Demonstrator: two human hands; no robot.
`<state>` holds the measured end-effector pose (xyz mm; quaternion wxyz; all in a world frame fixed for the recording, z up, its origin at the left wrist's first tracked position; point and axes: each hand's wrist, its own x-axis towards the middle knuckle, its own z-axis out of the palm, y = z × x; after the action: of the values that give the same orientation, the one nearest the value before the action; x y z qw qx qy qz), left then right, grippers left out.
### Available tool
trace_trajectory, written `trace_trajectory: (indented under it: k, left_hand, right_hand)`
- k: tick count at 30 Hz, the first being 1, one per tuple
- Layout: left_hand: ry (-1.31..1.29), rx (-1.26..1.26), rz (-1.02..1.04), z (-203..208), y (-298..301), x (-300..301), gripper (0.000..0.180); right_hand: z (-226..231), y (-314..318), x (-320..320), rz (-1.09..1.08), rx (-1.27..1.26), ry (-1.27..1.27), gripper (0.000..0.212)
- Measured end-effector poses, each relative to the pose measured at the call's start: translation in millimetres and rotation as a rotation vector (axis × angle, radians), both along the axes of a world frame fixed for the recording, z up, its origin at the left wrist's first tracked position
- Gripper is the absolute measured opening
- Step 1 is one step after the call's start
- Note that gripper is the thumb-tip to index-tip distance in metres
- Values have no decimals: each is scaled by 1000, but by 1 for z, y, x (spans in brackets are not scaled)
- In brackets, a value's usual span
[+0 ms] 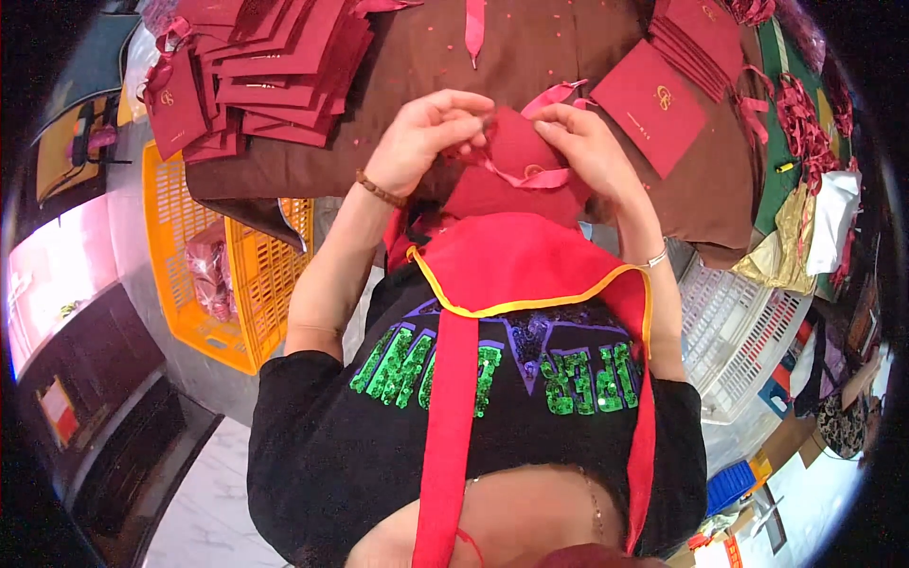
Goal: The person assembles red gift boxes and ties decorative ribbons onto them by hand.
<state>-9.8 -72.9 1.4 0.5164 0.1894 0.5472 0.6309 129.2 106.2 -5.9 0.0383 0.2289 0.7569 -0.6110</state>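
Close in front of my red apron [530,260] I hold a maroon paper gift bag [521,142], with a pink-red ribbon [530,178] looping across its front. My left hand [426,137] is closed at the bag's left side, thumb and forefinger pinched at the ribbon; what lies between the tips is partly hidden. On the other side, my right hand [595,150] grips the bag's upper right edge, thumb toward me. Near its fingers a ribbon end with a metal tip [566,88] sticks out. Another ribbon [474,33] hangs over the far cloth.
A brown cloth [417,57] covers the table. Flat maroon bags [284,71] lie stacked at far left, more bags [653,104] at right beside tangled ribbons [810,133]. An orange crate [241,312] stands at lower left, a white crate [743,331] at right.
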Motion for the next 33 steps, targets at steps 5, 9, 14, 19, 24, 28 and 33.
trace_trajectory:
  k: [5,9,14,19,24,28,33]
  left_hand:
    - [234,-127,-87,-7,8,14,21]
    - [733,-215,-14,-6,11,23,16]
    - [1026,-152,27,-10,15,30,17]
    - [1424,-90,66,-8,21,33,6]
    - [1613,-88,14,1,24,35,4]
    - [1579,-108,-5,-1,26,34,4]
    - [1524,-134,8,-5,26,35,4]
  right_hand:
    - [7,0,0,30,-34,-3,29]
    - [10,1,-1,63,-18,-55,31]
    - [8,0,-3,68,-76,-42,30]
    - [8,0,-3,69,-86,-27,30]
    - [11,1,-3,83,-112,-37,30]
    - [13,-1,-1,76,-124,-29,30]
    - [6,3,3,18,-276,-34,29]
